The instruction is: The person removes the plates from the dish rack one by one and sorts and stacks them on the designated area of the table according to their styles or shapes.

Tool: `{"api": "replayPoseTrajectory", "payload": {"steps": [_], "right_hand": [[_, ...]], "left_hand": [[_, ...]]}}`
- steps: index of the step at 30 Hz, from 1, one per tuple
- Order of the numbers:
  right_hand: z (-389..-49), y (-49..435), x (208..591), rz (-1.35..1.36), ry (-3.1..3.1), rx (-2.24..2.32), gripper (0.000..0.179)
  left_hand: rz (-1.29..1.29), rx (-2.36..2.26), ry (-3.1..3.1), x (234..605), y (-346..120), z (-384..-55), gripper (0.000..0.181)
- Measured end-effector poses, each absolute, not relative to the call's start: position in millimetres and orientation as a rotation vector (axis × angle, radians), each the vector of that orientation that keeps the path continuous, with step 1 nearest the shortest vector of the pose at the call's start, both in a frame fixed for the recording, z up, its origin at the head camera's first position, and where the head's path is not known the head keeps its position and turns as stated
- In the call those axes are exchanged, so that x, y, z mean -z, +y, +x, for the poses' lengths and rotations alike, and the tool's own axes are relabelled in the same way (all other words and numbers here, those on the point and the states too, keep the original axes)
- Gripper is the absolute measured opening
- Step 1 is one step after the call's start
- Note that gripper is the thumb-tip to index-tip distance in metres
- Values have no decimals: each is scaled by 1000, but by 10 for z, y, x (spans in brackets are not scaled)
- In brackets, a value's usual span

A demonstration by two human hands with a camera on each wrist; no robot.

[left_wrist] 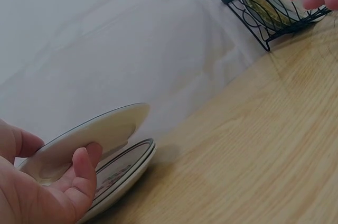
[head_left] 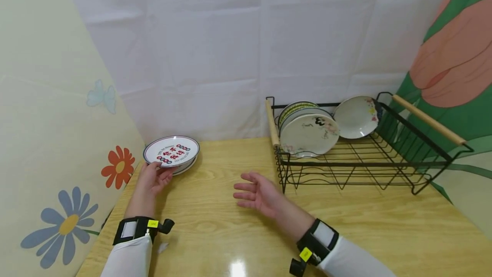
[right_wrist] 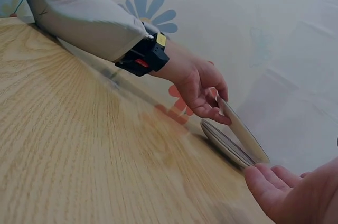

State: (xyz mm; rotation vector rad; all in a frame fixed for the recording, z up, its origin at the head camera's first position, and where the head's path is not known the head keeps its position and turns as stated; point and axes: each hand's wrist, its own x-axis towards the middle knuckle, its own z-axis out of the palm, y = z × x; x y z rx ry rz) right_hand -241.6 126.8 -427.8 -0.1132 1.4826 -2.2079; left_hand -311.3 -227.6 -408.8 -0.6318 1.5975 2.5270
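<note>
The white round plate with red characters and a dark rim [head_left: 171,151] is tilted at eleven o'clock from the person, above the pale wooden bench [head_left: 211,225].

Nearest, two white sleeves [head_left: 128,257] are cut off by the lower edge, each ending in a black wrist strap [head_left: 134,230]. The right hand [head_left: 259,195], at twelve o'clock, is empty, its fingers spread. The left hand [head_left: 151,178] pinches the plate's near edge, thumb above and fingers beneath; those fingers are partly hidden from the head view.

Under the raised plate sits a low stack of pale, dark-ringed plates [left_wrist: 127,168], mostly covered; its rims look doubled, but I cannot tell the count.

At one to two o'clock stands a black wire rack with wooden handles [head_left: 365,164], cut off in the left wrist view. At its nine o'clock a white plate with pink flowers and dark script [head_left: 307,138] leans, largely hiding a grey-rimmed plate [head_left: 303,111] and a green-patterned plate [head_left: 296,107]. Near its twelve o'clock leans a white flower-edged plate [head_left: 355,116].

Farthest, a creased white cloth [head_left: 200,54] hangs.
</note>
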Motion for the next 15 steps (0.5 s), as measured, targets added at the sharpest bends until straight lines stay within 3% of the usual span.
{"api": "replayPoseTrajectory", "payload": {"steps": [15], "right_hand": [[-2347,1198,4317,-129,1534,2163,66]], "left_hand": [[-711,-2499,1590,4184,-2285,-3150,63]]}}
